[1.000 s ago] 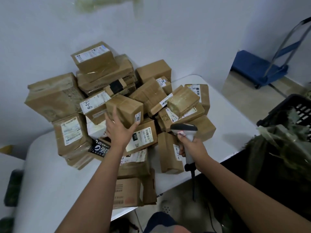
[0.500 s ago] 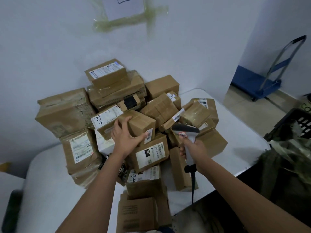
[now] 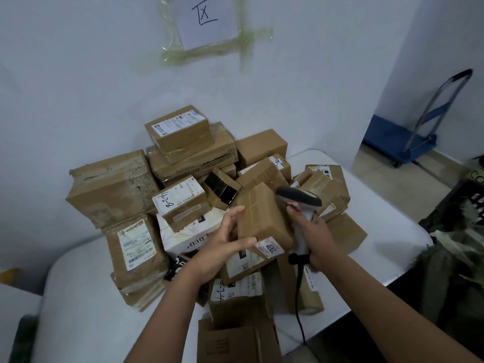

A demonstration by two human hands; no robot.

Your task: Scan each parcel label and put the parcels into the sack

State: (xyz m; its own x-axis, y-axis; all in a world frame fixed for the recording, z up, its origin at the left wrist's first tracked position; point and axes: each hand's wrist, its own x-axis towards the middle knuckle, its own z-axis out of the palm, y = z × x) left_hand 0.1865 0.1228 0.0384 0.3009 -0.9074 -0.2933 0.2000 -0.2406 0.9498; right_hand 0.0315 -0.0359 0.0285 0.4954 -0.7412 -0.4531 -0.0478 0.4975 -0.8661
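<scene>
My left hand (image 3: 222, 242) grips a small brown cardboard parcel (image 3: 262, 216), lifted off the heap and tilted, its white label on the near end facing down toward me. My right hand (image 3: 311, 237) is closed around the handle of a grey-and-white corded barcode scanner (image 3: 298, 199), whose head sits just right of the parcel's top. Behind lies a heap of taped brown parcels (image 3: 188, 158) on a white table (image 3: 78, 297). The dark green sack (image 3: 455, 258) hangs open at the right edge.
A black plastic crate (image 3: 468, 197) stands behind the sack. A blue hand trolley (image 3: 408, 137) is parked on the floor at the far right. A taped paper sign (image 3: 207, 19) hangs on the wall. The scanner cable (image 3: 298, 305) drops over the table's front edge.
My left hand has lifted the small parcel off the heap and drawn it toward me, tilting it. The scanner in my right hand has come up beside it. The camera has tipped upward.
</scene>
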